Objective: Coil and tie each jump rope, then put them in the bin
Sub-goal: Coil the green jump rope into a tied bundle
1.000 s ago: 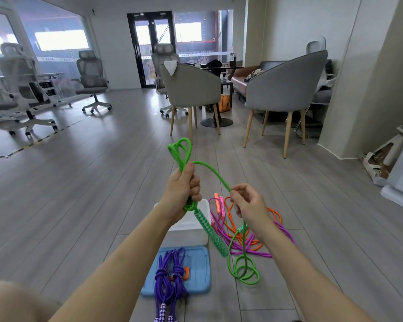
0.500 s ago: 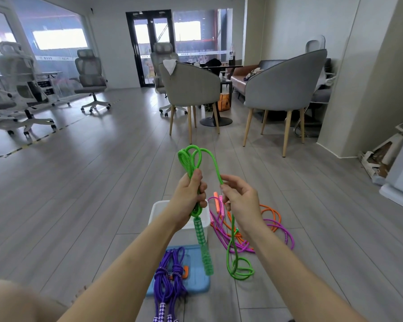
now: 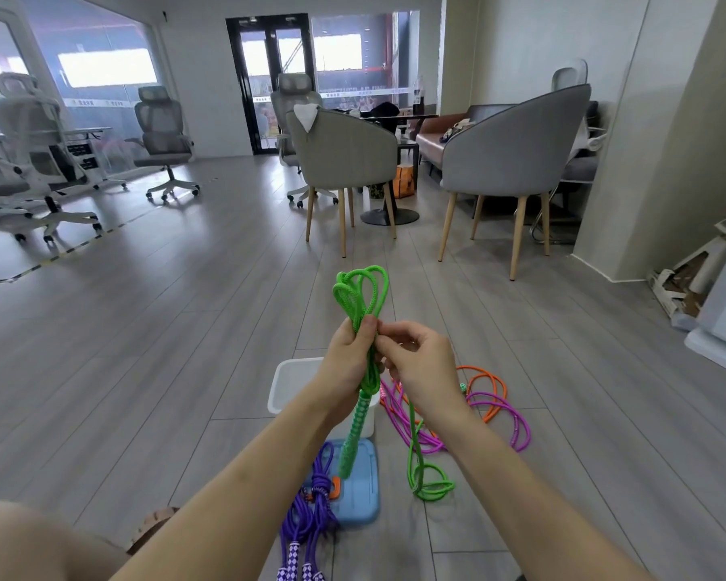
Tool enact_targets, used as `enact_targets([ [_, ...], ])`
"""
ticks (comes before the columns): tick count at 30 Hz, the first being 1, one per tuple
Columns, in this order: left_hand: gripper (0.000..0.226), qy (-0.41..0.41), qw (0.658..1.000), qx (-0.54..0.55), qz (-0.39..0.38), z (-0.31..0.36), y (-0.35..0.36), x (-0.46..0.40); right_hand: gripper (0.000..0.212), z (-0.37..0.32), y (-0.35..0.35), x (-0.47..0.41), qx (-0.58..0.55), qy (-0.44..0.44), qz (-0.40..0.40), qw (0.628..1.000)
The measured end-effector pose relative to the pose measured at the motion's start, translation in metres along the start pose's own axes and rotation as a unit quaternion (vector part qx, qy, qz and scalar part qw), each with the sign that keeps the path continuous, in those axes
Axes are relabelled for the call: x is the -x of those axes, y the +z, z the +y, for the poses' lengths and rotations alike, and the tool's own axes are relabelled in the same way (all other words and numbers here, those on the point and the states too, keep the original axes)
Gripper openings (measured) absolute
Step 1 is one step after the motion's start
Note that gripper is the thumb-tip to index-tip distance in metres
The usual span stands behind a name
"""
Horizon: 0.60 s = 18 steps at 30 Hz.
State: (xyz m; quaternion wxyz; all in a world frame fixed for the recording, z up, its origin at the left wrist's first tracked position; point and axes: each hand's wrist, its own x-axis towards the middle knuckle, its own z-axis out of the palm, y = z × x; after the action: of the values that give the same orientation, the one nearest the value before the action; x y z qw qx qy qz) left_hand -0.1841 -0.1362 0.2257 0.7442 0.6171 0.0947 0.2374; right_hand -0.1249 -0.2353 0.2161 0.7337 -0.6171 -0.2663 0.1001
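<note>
Head view. The left hand [image 3: 346,362] is closed in a fist round the gathered loops of the green jump rope [image 3: 361,295], whose bights fan out above the fist toward 12 o'clock; one handle [image 3: 355,434] hangs below it toward 6 o'clock. The right hand [image 3: 420,366], touching the left at its 3 o'clock side, pinches the free strand between thumb and curled fingers, the tail [image 3: 426,480] trailing to the floor. The white bin [image 3: 288,383] stands just behind the forearms, with a tied purple rope [image 3: 311,509] at 7 o'clock and loose orange and magenta ropes [image 3: 495,408] at 4 o'clock. For a sound tie, the wrap should probably be drawn tight against the fist, turns laid side by side, the bundle never slackened.
</note>
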Motion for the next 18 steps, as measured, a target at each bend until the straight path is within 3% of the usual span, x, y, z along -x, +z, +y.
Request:
enact_targets([
  [4, 0.029, -0.039, 0.994, 0.086, 0.047, 0.005, -0.005, -0.009, 0.010, 0.001, 0.002, -0.004, -0.004, 0.014, -0.037, 0.999],
  [7, 0.031, -0.037, 0.975, 0.178, 0.125, 0.011, -0.023, -0.021, 0.004, -0.005, -0.006, -0.005, 0.011, 0.026, -0.126, 0.992],
  [12, 0.034, -0.038, 0.927, 0.326, 0.181, 0.025, -0.059, -0.039, 0.013, -0.005, -0.029, -0.005, 0.085, 0.065, -0.254, 0.961],
  [18, 0.037, -0.028, 0.919, 0.348, 0.183, 0.033, -0.088, -0.045, 0.014, 0.000, -0.052, -0.015, 0.139, 0.068, -0.252, 0.955],
])
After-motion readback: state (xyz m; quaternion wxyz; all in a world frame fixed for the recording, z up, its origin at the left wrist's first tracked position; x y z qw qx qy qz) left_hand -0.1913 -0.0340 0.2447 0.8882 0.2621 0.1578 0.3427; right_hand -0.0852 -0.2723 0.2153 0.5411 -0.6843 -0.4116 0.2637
